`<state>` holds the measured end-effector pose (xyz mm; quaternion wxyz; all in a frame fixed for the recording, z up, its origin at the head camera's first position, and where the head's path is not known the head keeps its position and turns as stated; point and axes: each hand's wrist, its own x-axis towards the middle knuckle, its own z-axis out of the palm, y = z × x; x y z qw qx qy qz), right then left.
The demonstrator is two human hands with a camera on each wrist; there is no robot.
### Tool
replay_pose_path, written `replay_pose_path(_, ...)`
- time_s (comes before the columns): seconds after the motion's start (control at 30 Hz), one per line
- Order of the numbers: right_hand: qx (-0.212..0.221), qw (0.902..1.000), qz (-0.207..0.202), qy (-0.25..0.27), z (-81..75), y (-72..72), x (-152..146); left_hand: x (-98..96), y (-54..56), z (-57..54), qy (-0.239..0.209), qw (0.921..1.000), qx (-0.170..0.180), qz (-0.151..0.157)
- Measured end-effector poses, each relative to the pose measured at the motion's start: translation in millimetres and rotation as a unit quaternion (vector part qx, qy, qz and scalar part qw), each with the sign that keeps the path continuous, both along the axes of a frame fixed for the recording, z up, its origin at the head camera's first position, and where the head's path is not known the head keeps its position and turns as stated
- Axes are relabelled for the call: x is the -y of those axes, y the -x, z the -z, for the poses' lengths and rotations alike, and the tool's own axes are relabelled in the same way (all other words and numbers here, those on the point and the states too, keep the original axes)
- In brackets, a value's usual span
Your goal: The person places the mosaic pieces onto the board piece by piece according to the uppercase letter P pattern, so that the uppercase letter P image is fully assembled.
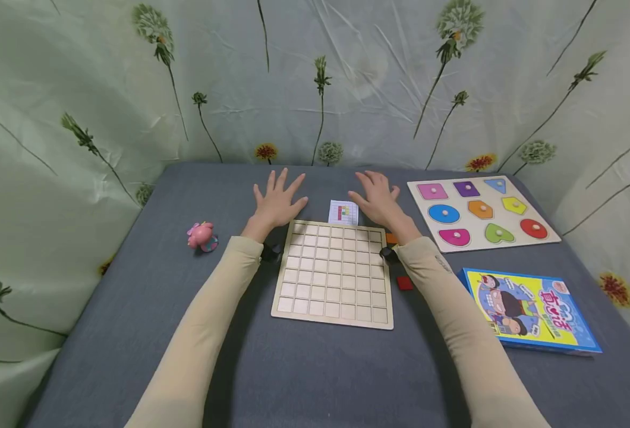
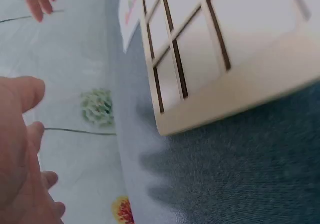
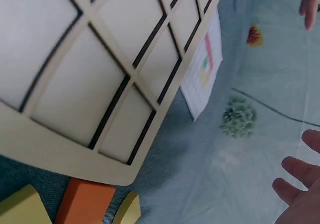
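A square wooden grid board [image 1: 331, 321] lies on the table between my forearms, pale squares filling its cells. My left hand [image 1: 276, 202] hovers past its far left corner, fingers spread and holding nothing. Past the far right corner is my right hand [image 1: 378, 202], raised off the table with relaxed fingers and nothing in it. Between the hands, at the board's far edge, sits a small paper card [image 1: 343, 212] printed with a coloured grid pattern. An orange block [image 3: 86, 201] and yellow blocks [image 3: 22, 206] lie beside the board in the right wrist view.
A red block [image 1: 405, 283] lies right of the board, near my right forearm. Farther right are a shape puzzle board [image 1: 438, 202] with knobbed pieces and a blue and yellow box [image 1: 531, 309]. A pink figurine [image 1: 201, 236] stands at left. A flowered curtain [image 1: 368, 119] hangs behind the table.
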<state>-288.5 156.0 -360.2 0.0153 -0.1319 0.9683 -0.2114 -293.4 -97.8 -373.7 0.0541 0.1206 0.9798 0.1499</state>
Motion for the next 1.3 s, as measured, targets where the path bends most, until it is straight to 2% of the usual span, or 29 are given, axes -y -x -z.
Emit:
replay_pose_path(0.2, -0.038, 0.9989, -0.024, 0.013, -5.3, -17.6, -3.2, 5.6, -17.2, 0.1, -0.051, 0.9983, 0.02, 0.019)
replay_pose_path(0.33, -0.053, 0.9981, -0.033, 0.003, -9.0, -29.2, -5.9, 13.9, -31.6, -0.8, -0.087, 0.9948, 0.037, 0.039)
replay_pose_path(0.5, -0.047, 0.9981, -0.036, -0.015, -14.1, -42.1, -12.2, 22.3, -46.0, 1.1, -0.132, 0.9876, 0.053, 0.066)
replay_pose_path(0.7, -0.031, 0.9976, -0.051, -0.036, -19.0, -61.7, -22.3, 30.1, -56.9, 11.2, -0.175, 0.9766, 0.07, 0.103)
replay_pose_path(0.8, -0.041, 0.9967, -0.064, -0.027, -20.3, -74.8, -27.3, 36.2, -61.4, 17.9, -0.188, 0.9722, 0.08, 0.113)
replay_pose_path(1.03, -0.1, 0.9911, -0.086, -0.014, -14.6, -102.7, -39.9, 53.5, -70.1, 33.7, -0.202, 0.9656, 0.093, 0.135)
replay_pose_path(1.23, -0.097, 0.9899, -0.1, -0.023, -5.0, -122.9, -52.7, 58.7, -77.7, 45.2, -0.188, 0.9653, 0.077, 0.165)
replay_pose_path(1.3, -0.092, 0.9901, -0.103, -0.025, -1.1, -128.9, -56.7, 59.4, -79.5, 47.4, -0.192, 0.9626, 0.073, 0.177)
